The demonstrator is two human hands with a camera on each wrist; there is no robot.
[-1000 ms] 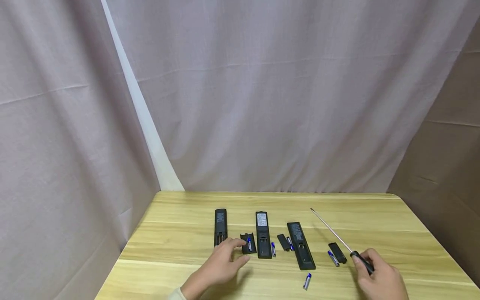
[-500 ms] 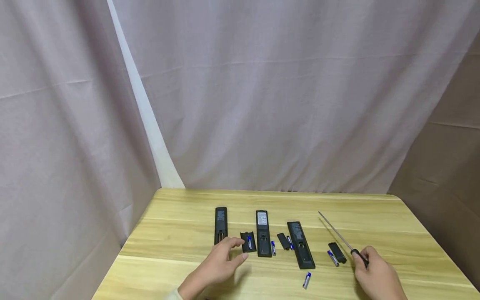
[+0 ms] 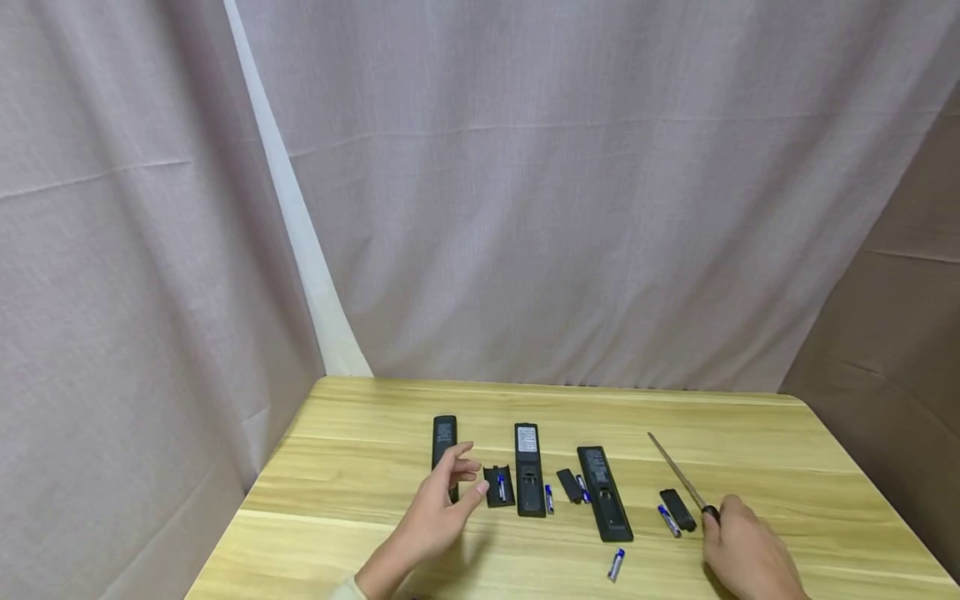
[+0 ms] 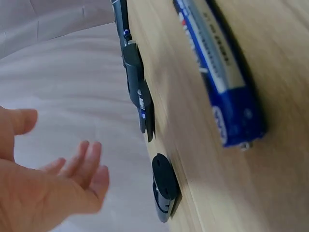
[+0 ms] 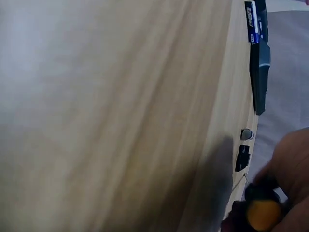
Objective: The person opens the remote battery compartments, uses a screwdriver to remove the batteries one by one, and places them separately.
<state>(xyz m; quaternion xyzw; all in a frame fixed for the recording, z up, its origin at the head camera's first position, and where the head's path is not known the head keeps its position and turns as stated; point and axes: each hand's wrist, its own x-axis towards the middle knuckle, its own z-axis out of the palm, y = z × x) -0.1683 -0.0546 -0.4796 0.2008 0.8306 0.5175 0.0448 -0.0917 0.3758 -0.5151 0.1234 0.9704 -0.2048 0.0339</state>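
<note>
My left hand (image 3: 438, 512) hovers with loosely spread fingers and holds nothing; it hides the lower part of the left black remote control (image 3: 445, 433). Just right of its fingertips lies a curved black battery cover (image 3: 491, 493) with a blue-and-silver battery (image 3: 502, 487) on it. My right hand (image 3: 750, 554) grips a screwdriver (image 3: 678, 473) by its black handle, the long metal shaft pointing away and to the left. An orange end of the handle (image 5: 263, 215) shows in the right wrist view. Beside that hand lie another battery cover (image 3: 678, 509) and a battery (image 3: 669, 521).
Two more remotes, a middle one (image 3: 530, 492) and a right one (image 3: 606, 500), lie back up with bare battery compartments. Between them are a small cover (image 3: 569, 486) and batteries. A loose battery (image 3: 616, 565) lies nearer; another battery (image 4: 217, 72) fills the left wrist view's foreground.
My left hand's fingers have risen and drawn back from the curved battery cover. My right hand has shifted slightly left, and the screwdriver's tip has swung right and nearer to me.
</note>
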